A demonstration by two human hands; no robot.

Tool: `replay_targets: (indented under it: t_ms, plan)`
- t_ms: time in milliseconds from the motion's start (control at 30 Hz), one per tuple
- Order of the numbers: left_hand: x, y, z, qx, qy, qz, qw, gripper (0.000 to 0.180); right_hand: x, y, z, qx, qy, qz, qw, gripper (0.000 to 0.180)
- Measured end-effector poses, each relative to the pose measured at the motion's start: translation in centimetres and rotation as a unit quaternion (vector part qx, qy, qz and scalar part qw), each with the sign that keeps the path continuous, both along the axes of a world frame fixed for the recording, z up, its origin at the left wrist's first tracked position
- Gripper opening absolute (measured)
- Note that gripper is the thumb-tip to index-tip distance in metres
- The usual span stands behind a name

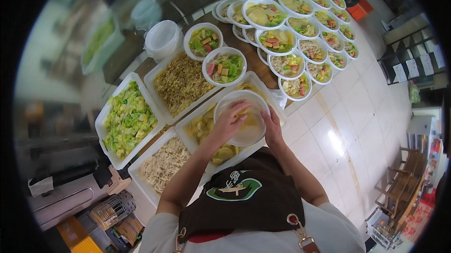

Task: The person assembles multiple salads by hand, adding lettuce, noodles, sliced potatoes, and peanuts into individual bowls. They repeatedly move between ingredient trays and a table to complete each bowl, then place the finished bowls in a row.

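Observation:
A round, see-through plastic bowl (251,133) is between my hands, over a white tray (283,117) of yellow slices (224,154). My right hand (273,130) grips its right side, thumb along the rim. Across the left rim reaches my left hand (231,120), bent fingers over the bowl's mouth; its fingertips seem to touch the inside. A yellowish tint shows through the bowl; I cannot tell whether that is contents or the slices beneath. Just beyond stand two filled bowls, one (224,66) nearer and one (203,41) farther, with greens, croutons and pink pieces.
Left are trays of chopped lettuce (129,124), brown shredded food (181,84) and pale shredded meat (164,163). A stack of bowls (163,39) stands behind them. Many filled bowls (293,86) crowd the far right, overlapping in layers. Tiled floor (336,135) lies right, with wooden chairs (399,178).

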State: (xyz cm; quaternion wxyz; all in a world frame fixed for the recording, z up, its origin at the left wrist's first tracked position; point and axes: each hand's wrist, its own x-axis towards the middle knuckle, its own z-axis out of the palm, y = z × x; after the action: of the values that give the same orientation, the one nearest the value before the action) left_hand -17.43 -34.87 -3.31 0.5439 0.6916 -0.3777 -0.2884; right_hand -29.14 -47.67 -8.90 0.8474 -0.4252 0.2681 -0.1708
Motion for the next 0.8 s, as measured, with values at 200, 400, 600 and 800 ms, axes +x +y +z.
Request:
replay_targets:
  t_ms: [200,400,600,800]
  plan:
    - [-1.5,0.7,2.7,0.21,-0.3,0.029,0.93,0.037,0.1,0.6,0.9,-0.028,0.003,0.028,0.999,0.041]
    - [0.2,-0.6,2.3,0.109,-0.302,0.021,0.947,0.027,-1.0,0.5,1.3,0.015,0.118,-0.094,0.988,0.045]
    - [6.5,-1.3,-4.5,0.226,-0.168,0.032,0.959,0.03,-6.6,-7.0,-0.3,-0.031,0.067,-0.198,0.977,0.042]
    - [1.7,-7.6,-12.5,0.27,-0.432,-0.05,0.859,0.046,-9.4,-9.0,0.9,-0.052,0.095,-0.239,0.965,0.04]
